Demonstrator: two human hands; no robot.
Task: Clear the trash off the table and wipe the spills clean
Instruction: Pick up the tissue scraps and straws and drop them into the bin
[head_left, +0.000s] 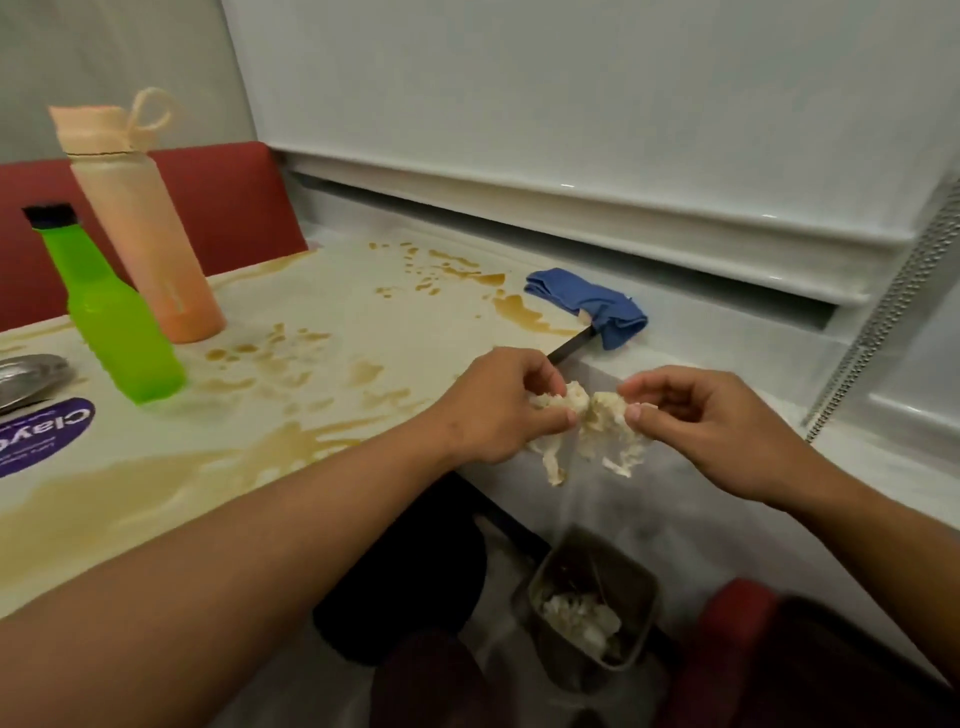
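Note:
My left hand and my right hand both pinch a soggy, crumpled white tissue, holding it between them just past the table's right edge. It hangs above a small dark bin on the floor, which holds more white tissue. The cream table is covered with brown spills from the far edge to the near left. A folded blue cloth lies at the table's far right, over a dark handle.
A green bottle and a taller peach bottle stand at the left. A metal plate and a purple sticker are at the left edge. Red seats sit behind the table and at the lower right. A white wall ledge runs along the right.

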